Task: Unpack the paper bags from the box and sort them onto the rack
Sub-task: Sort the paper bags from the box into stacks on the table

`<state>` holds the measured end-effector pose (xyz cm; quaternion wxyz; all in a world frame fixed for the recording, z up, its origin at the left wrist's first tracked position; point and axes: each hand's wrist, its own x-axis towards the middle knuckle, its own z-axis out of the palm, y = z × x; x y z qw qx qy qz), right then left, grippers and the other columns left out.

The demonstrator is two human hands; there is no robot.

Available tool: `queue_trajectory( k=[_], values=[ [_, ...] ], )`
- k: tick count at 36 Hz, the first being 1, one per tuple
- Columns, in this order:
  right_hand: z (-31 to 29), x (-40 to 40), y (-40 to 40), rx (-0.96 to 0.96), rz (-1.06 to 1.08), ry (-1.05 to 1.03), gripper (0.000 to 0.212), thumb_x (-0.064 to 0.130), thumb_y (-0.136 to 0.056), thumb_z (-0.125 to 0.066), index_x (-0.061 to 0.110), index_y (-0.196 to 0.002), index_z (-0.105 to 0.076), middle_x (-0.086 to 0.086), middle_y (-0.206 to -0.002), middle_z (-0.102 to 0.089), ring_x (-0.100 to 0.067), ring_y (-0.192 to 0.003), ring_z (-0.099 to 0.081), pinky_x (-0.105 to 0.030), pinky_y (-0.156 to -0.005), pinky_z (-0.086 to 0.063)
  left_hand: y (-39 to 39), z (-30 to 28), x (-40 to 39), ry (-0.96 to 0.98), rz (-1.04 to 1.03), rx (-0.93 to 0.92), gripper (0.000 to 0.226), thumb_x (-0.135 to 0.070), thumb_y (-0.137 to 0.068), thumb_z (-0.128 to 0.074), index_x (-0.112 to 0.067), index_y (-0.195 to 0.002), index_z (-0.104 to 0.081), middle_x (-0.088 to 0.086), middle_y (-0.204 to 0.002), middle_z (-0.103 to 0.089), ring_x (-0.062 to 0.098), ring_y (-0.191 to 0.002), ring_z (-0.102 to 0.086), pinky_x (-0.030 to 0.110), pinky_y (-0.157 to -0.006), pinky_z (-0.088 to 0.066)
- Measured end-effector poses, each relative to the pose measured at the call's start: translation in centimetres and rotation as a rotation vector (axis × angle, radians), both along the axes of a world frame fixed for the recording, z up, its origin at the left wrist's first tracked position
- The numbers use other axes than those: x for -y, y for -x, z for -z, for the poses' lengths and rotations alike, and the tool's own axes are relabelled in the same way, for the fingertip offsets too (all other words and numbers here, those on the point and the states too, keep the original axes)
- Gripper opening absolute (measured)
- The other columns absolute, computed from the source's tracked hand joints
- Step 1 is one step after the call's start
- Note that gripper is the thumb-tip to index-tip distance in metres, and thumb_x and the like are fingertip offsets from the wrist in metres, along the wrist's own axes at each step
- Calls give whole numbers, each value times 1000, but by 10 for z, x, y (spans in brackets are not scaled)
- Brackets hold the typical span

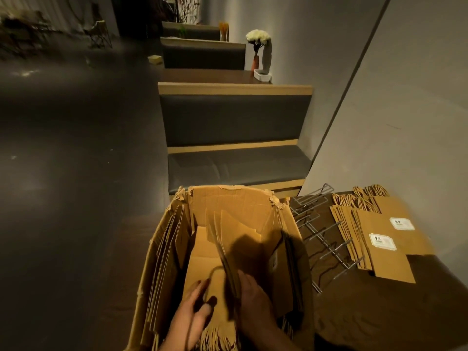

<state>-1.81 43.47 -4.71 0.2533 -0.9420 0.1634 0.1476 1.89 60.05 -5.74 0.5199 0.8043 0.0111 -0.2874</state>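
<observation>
Reaching into the box (177,239), both hands are working among the bags (222,254) standing in it. Left hand (190,310): its fingers (202,287) are lying nearly straight and spread against the flat face of a leaning sheaf of bags, thumb toward the sheaf's edge, curled round nothing. Right hand (255,302): its fingers are wrapping the other side of the same sheaf, whose dark upper edge is running between the two hands; the fingertips are hidden behind the paper, so the grip is looking closed on the sheaf.

Box: cardboard, open, flaps torn at the far corners, standing on the floor just beside the bench (379,312). More bags are leaning against its left and right walls, with twisted handles (217,338) bunching at the near edge.

Rack (321,239): wire, lying on the bench next to the box, its slots showing no bags.

Stack (379,239): flat bags with white labels, fanning out on the bench to the right of the rack, touching its outer wires, handles pointing away.

Seat (235,168): padded, standing beyond the box.
</observation>
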Motion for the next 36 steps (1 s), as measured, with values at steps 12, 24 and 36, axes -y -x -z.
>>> queue_trajectory(
  k=[12,24,36],
  values=[
    [-2,6,-2,2,10,-22,69,23,-95,-45,28,-154,-9,4,-154,-21,-19,-132,-38,-29,-112,-30,-12,3,-3,-3,-307,-170,41,-12,-91,-62,-9,-132,-59,14,-132,-59,26,-123,-53,27,-106,-34],
    [-10,2,1,-40,-80,53,81,23,-90,-53,21,-155,-4,-1,-154,-18,-24,-132,-37,-30,-112,-28,-5,-7,-5,169,-379,8,41,4,-88,-63,-10,-125,-53,6,-105,-59,24,-100,-58,28,-87,-47],
    [-12,-13,3,-166,-144,26,81,39,-92,-51,21,-155,-2,-2,-159,-9,-31,-139,-23,-44,-114,-27,1,-22,3,500,-232,-241,25,4,-95,-51,-13,-107,-65,7,-98,-76,22,-97,-67,34,-80,-53]
  ],
)
